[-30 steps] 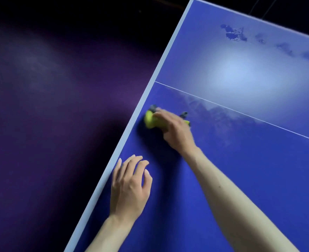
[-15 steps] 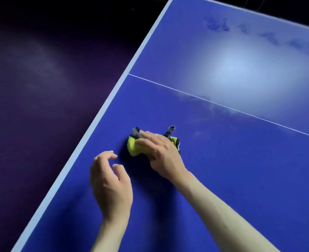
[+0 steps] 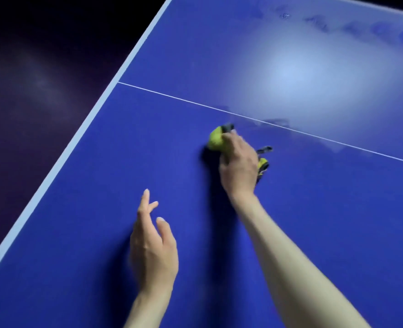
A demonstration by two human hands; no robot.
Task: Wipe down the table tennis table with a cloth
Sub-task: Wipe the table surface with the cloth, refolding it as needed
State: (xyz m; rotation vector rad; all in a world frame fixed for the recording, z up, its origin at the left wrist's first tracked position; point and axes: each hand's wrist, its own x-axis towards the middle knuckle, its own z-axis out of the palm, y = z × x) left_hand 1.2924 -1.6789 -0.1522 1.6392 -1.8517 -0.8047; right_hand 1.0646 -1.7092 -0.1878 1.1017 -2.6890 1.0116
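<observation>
The blue table tennis table (image 3: 314,209) fills most of the view, with a white edge band along its left side and a thin white centre line running across. My right hand (image 3: 238,164) grips a bunched yellow-green and grey cloth (image 3: 216,139) and presses it on the surface just below the centre line. Part of the cloth sticks out on the hand's right side. My left hand (image 3: 152,242) hovers over the table nearer to me, fingers loosely spread and holding nothing.
Beyond the centre line the far half shows a bright glare patch (image 3: 290,72) and a row of darker smudges (image 3: 319,24) near the top edge. Dark purple floor (image 3: 42,91) lies past the table's left edge.
My right hand has slid the cloth away from the left edge, rightward and up to the centre line. My left hand has lifted off the table, curled, then spread its fingers again.
</observation>
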